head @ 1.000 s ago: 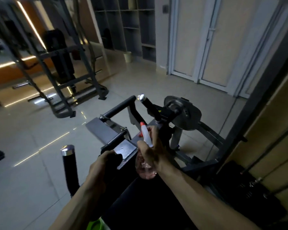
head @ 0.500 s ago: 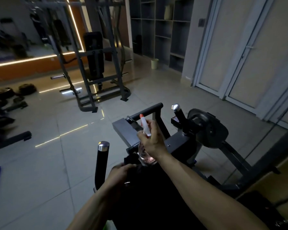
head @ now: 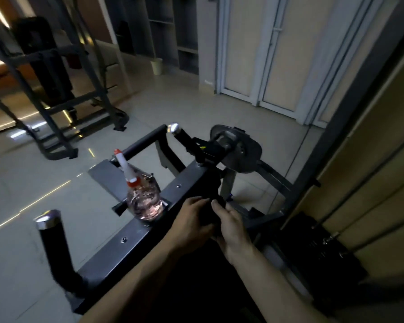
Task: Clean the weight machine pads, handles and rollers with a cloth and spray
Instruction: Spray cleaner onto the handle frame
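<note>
The spray bottle (head: 144, 199), in the person's right hand half a second ago, now stands upright and untouched on the weight machine's grey crossbar (head: 112, 250), between the near handle (head: 50, 241) and the far handle (head: 184, 138). The right hand (head: 231, 229) has joined the left hand (head: 191, 220) just beside the bottle. Both curl round a dark cloth (head: 214, 212) that is hard to make out. Spraying looks finished, and wiping probably comes next.

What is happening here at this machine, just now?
A person is cleaning a weight machine in a dim gym. The left hand and the right hand both grip what looks like a dark cloth, close to the machine's grey frame bar. The spray bottle stands upright on that bar, with no hand on it.
</note>
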`<move>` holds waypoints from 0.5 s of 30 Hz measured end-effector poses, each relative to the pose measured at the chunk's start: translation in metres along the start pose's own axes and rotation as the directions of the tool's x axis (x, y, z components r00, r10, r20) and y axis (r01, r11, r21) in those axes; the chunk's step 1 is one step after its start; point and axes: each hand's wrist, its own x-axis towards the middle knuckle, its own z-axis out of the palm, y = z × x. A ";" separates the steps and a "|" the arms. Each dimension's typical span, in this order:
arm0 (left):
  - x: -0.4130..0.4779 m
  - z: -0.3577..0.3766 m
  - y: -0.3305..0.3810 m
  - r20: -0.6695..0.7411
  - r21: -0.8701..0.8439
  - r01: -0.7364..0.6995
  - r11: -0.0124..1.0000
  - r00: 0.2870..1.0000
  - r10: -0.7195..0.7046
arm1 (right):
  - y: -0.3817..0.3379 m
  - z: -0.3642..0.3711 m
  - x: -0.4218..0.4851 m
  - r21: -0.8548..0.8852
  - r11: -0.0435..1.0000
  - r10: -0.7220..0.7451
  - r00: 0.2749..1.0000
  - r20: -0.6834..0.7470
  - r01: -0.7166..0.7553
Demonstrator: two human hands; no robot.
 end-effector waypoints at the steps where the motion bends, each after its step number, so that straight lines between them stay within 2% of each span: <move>1: 0.006 0.005 0.003 0.101 0.071 -0.017 0.997 0.995 0.010 | 0.004 -0.012 0.009 0.039 0.999 0.002 0.996 -0.085 0.001; 2: 0.009 0.005 0.002 0.138 0.132 -0.041 0.990 0.990 0.023 | 0.007 -0.021 0.016 0.050 0.999 0.006 0.987 -0.161 0.002; 5: 0.027 -0.002 -0.012 -0.025 0.413 -0.091 0.906 0.994 0.111 | 0.022 -0.052 0.051 -0.011 0.999 0.042 0.947 -0.318 -0.048; 9: 0.059 -0.008 -0.042 -0.037 0.671 0.042 0.740 0.999 -0.022 | 0.010 -0.053 0.106 -0.039 0.993 0.081 0.904 -0.420 -0.107; 13: 0.065 0.005 -0.056 -0.085 0.724 0.075 0.685 0.996 -0.020 | -0.022 -0.028 0.155 -0.219 0.975 -0.126 0.886 -0.446 0.028; 15: 0.062 0.004 -0.062 -0.071 0.720 0.057 0.691 0.997 -0.008 | -0.014 -0.015 0.157 -0.410 0.904 -0.265 0.913 -0.312 0.122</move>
